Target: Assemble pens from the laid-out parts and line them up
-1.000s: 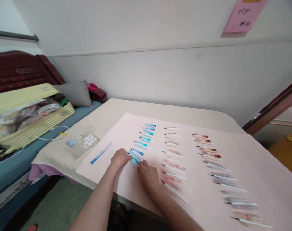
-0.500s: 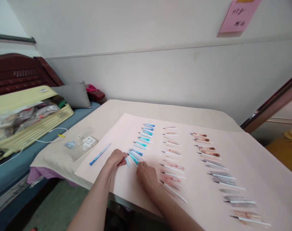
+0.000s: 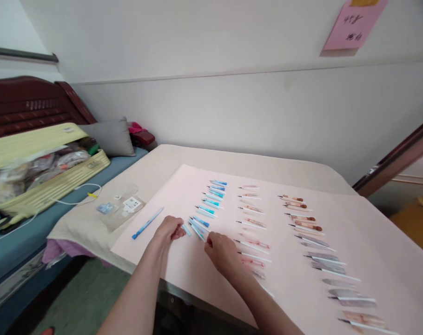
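My left hand (image 3: 172, 228) is closed, with a light blue pen piece (image 3: 186, 230) sticking out from its fingertips. To its right, my right hand (image 3: 220, 245) pinches the near end of a white pen refill (image 3: 196, 231); the fingertips partly hide that end. Just beyond it lies a pen barrel with a blue end (image 3: 201, 221), a refill along it. A column of blue and teal pen parts (image 3: 211, 202) runs away from my hands, each barrel paired with a dark-tipped white refill. Left of my left hand lies a single blue pen (image 3: 147, 224).
Pink pen parts (image 3: 253, 223) form a middle column; brown-ended and grey ones (image 3: 323, 255) lie farther right. They rest on a pale pink sheet (image 3: 176, 186) over the table. Clear plastic bags (image 3: 122, 209) lie at left, near an open yellow suitcase (image 3: 96, 163) on a bed.
My right hand has lifted slightly up and right, its fingers drawn closer into a pinch at the refill's end. My left hand stays nearly in place. The view has shifted a little.
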Tool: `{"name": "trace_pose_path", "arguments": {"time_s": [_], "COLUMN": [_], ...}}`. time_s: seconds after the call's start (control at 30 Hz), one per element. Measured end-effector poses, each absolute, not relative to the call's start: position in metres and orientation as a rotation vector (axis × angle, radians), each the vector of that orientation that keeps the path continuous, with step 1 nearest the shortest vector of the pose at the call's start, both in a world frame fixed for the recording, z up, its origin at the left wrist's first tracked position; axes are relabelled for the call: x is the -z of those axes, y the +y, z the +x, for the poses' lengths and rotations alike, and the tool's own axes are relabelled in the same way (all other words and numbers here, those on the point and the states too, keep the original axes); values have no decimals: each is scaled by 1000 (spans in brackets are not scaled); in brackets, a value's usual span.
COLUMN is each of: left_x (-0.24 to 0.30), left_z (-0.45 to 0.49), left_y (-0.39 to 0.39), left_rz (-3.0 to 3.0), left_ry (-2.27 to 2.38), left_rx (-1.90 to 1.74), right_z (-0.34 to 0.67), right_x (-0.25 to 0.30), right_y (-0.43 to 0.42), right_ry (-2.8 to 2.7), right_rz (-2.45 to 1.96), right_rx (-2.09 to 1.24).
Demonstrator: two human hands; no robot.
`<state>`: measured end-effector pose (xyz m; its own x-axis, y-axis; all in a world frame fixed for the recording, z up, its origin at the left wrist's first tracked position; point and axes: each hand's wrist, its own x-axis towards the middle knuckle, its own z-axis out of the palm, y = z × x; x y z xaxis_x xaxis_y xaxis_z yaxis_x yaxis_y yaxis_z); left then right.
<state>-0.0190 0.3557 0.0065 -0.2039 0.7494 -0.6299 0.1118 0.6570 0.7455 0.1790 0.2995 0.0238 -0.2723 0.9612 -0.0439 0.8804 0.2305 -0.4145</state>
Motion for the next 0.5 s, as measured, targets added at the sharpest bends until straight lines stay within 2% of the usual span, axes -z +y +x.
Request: {"name": "trace_pose_path", "arguments": {"time_s": [0.23, 0.5], "left_x": [1, 6], "left_z": [-22, -23], "left_y": [359, 360], "left_rz": [695, 695], "left_ry": [1697, 1707], "left_rx": [-703, -700], "right_z": [206, 203], "right_x": [-45, -31], "right_y": [296, 292], "right_ry": [-2298, -2375], "right_rz": [-1715, -1678], "right_rx": [-731, -667]}}
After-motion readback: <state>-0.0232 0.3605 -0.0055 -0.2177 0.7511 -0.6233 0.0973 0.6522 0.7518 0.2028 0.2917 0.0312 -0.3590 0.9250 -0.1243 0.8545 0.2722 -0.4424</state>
